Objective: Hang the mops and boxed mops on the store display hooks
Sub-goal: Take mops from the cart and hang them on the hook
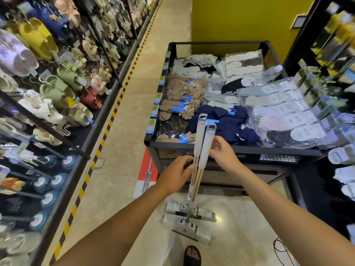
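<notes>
Two mops (205, 150) are stood upright, heads down on the floor (119, 169), right in front of the sock bin (169, 153) (the black mesh one). The thin poles are gripped by the left hand (176, 175), and a grey handle is pinched by the right hand (223, 154).

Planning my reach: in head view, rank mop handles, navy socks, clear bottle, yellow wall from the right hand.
1. mop handles, in the right hand
2. navy socks, near side of bin
3. clear bottle, far right of bin
4. yellow wall, behind
</notes>
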{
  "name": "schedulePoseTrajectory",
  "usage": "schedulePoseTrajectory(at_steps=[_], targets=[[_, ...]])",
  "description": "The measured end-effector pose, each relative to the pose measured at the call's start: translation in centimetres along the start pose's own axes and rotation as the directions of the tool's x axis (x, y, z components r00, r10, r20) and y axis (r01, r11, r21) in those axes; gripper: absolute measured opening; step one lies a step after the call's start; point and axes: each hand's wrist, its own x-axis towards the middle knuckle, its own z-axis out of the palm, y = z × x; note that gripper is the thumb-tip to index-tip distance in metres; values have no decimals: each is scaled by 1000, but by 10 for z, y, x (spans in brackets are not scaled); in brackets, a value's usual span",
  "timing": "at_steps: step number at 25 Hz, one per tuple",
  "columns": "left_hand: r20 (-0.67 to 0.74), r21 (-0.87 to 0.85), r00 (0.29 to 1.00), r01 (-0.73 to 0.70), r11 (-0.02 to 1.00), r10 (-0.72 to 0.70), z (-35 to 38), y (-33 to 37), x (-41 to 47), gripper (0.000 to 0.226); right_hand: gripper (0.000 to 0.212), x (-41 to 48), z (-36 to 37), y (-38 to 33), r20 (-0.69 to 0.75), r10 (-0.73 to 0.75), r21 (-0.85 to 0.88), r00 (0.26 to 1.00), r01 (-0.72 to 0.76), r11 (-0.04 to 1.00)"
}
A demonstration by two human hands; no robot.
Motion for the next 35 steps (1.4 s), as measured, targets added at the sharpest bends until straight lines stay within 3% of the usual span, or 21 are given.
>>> schedulePoseTrajectory(at_steps=[4,10,12,14,18,24,29,35], targets=[[-122,-203,989,-106,974,82,-7,30,14,57,61,-37,6,8,89,-66,47,994,62,997],[-39,-502,995,-95,859,87,-2,48,14,58,60,-66,17,35,75,75,422,994,-100,901],[-28,-586,998,-67,808,62,1,49,11,57,62,-73,20,44,80,115,467,990,-139,873],[5,-624,999,-23,781,33,3,48,5,62,65,-80,23,55,108,175,407,979,-204,890],[6,-639,1000,21,769,-23,7,50,-10,86,52,-89,36,76,190,194,214,962,-233,949],[-38,-628,988,93,773,-150,1,55,-39,73,44,-96,65,92,363,125,-21,923,-126,992],[-120,-627,972,83,774,-202,-22,48,-71,70,32,-110,94,82,414,55,-51,909,-38,998],[-231,-743,924,34,669,-304,-57,36,-140,76,19,-136,152,72,474,-60,-57,879,99,994]])
